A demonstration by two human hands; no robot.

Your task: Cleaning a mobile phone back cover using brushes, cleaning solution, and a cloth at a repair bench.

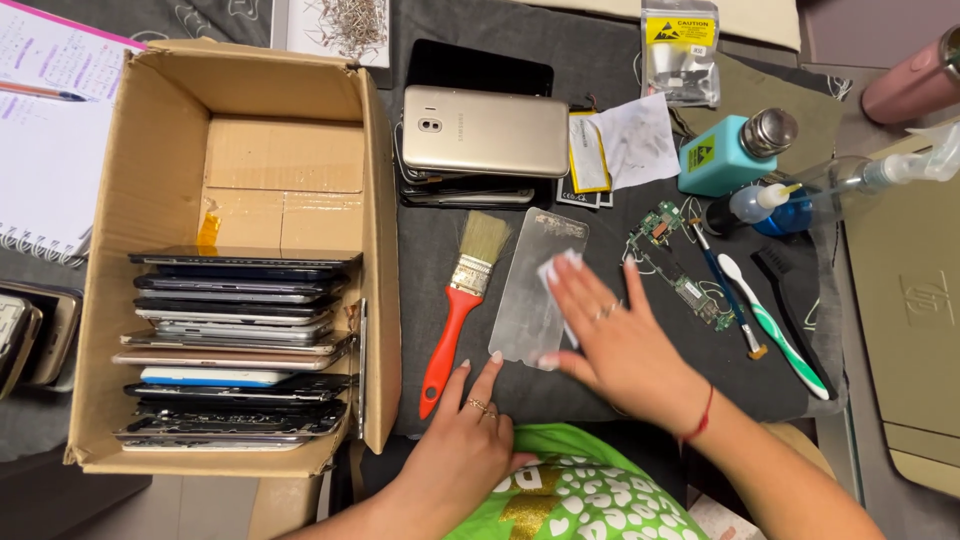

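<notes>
A flat grey phone panel (pixel 530 300) lies on the dark mat (pixel 600 190) in front of me. My right hand (pixel 615 335) presses a small white wipe (pixel 558 270) flat against the panel's right side, fingers spread. My left hand (pixel 465 440) rests at the mat's near edge, its fingertips touching the panel's lower left corner and holding nothing. A red-handled paintbrush (pixel 455 315) lies just left of the panel.
A cardboard box (pixel 380 250) with several stacked phones stands at left. A gold phone (pixel 485 130) tops a stack behind. A circuit board (pixel 680 275), screwdriver (pixel 725 295), green toothbrush (pixel 775 325), teal dispenser bottle (pixel 725 155), spray bottle (pixel 850 185) and notebook (pixel 45 130) lie around.
</notes>
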